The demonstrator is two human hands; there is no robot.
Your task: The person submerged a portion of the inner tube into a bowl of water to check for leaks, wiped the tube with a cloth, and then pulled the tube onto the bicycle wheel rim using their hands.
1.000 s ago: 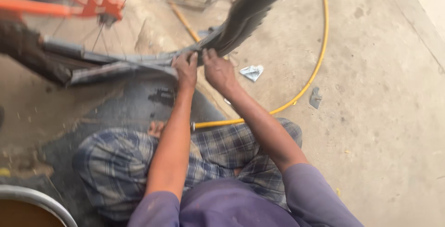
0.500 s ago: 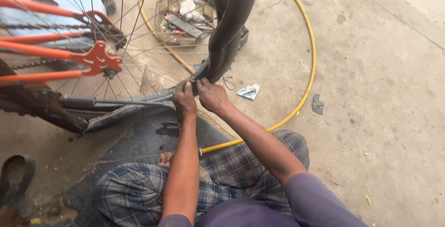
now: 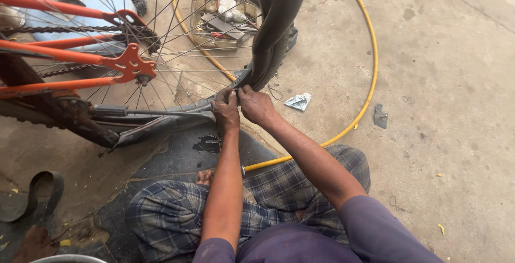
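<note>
- While I sit cross-legged on the ground, my left hand (image 3: pixel 226 110) is curled shut, pinching the edge of the black tyre (image 3: pixel 276 24) where it meets the wheel rim (image 3: pixel 177 119)
- my right hand (image 3: pixel 256 104) lies just beside it, the two hands touching, its fingers folded tight over the same edge of rubber
- the tyre rises from my hands up and away, bent loose from the rim, and runs out of the top of the view
- the spoked wheel (image 3: pixel 177 48) sits to the left of my hands, held in an orange bicycle frame (image 3: pixel 80 53) with its chain (image 3: pixel 64 29) showing
- a dark mat (image 3: pixel 177 161) lies under the wheel and under my checked cloth (image 3: pixel 171 214)
- a yellow hoop (image 3: pixel 370 64) lies flat on the concrete floor (image 3: pixel 445 134), curving round behind the tyre and back toward my knees
- a wire basket of tools (image 3: pixel 222 21) stands beyond the wheel, inside the hoop
- a scrap of crumpled paper (image 3: pixel 298 101) lies near my right hand, and a loop of black rubber strip (image 3: pixel 45 188) lies well apart on the far left
</note>
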